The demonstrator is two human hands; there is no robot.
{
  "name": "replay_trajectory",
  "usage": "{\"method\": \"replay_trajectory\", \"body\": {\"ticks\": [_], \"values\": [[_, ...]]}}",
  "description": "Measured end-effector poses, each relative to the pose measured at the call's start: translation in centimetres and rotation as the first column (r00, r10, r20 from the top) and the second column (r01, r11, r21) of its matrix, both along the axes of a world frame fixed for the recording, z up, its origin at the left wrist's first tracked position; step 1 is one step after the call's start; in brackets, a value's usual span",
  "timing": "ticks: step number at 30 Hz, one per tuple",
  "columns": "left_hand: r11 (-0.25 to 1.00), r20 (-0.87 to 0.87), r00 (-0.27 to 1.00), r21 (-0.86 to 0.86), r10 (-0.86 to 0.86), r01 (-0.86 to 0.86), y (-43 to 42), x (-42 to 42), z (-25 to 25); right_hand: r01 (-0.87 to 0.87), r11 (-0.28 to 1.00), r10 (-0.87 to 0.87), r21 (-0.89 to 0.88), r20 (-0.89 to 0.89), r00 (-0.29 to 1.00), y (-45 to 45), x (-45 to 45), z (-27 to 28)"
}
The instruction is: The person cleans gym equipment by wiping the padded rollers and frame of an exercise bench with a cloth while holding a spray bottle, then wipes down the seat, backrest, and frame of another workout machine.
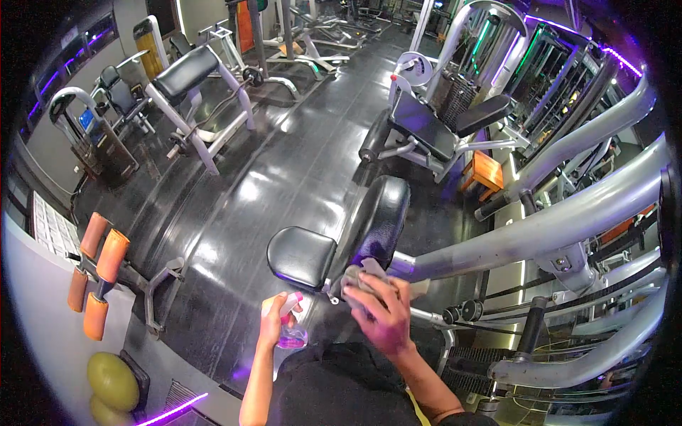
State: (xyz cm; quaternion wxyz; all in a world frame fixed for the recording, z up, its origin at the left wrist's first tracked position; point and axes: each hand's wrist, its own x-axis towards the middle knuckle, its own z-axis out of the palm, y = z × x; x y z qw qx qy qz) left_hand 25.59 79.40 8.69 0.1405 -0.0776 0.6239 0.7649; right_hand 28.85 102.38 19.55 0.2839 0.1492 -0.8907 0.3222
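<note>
A spray bottle (292, 336) with a pink and white head and purple liquid is in my left hand (275, 318), its fingers wrapped round the neck. My right hand (384, 317) holds a crumpled grey cloth (355, 287) against the lower end of a black padded backrest (383, 213). Just left of the backrest is the black seat pad (302, 255) of the same machine. The two hands are apart, with the bottle left of the cloth.
Thick silver machine tubes (511, 241) run along the right. Ahead stand a black padded bench (423, 126) and a small wooden stool (484, 172). Orange foam rollers (112, 255) and a green ball (112, 382) are at the left.
</note>
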Motion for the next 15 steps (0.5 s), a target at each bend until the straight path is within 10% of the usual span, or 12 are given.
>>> {"method": "replay_trajectory", "body": {"ticks": [10, 15], "values": [[1.000, -0.025, 1.000, -0.002, -0.015, 0.015, 0.3, -0.9, 0.3, -0.105, 0.757, 0.076, 0.644, 0.073, 0.994, 2.0, -1.0, -11.5], [0.998, -0.023, 0.998, -0.026, -0.064, 0.064, -0.2, -1.7, 0.0, -0.063, 0.817, 0.140, 0.573, -0.091, 0.986, 2.7, -1.4, -8.1]]}}
